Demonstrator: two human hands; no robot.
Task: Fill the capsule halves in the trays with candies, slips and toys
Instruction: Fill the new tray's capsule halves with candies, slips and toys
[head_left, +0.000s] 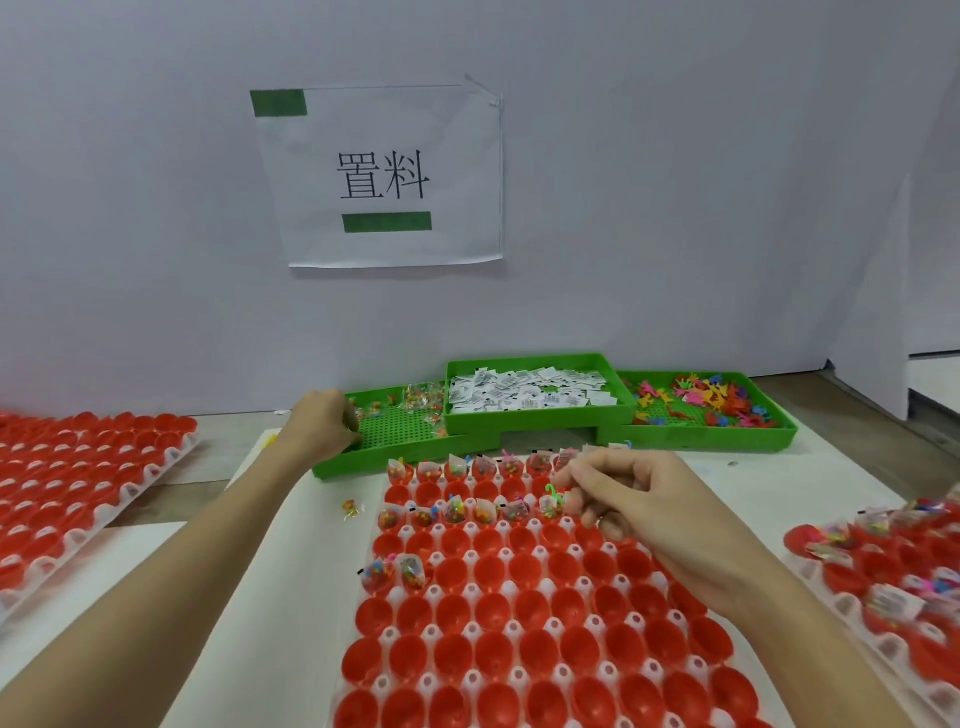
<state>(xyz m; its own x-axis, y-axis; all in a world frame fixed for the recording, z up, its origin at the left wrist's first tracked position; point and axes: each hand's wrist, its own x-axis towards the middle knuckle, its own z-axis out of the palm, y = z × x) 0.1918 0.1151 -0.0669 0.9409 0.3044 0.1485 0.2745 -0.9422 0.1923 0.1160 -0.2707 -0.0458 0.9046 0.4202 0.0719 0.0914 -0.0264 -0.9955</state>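
Observation:
A white tray (431, 631) of red capsule halves lies in front of me. Its far row, part of a middle row and two halves at the left hold candy packs, slips and toys. My right hand (639, 499) hovers over the filled middle row, fingers curled beside a capsule with a green toy (551, 493); whether it grips anything I cannot tell. My left hand (324, 421) reaches into the left green bin (400, 441) of candy packs, fingers curled on its contents. The middle green bin (535, 415) holds white slips, the right green bin (711, 431) coloured toys.
Another tray of red halves (78, 483) lies at the left. A partly filled tray (883, 571) sits at the right edge. One candy pack (352, 508) lies loose on the white sheet. A paper sign (384, 176) hangs on the wall behind.

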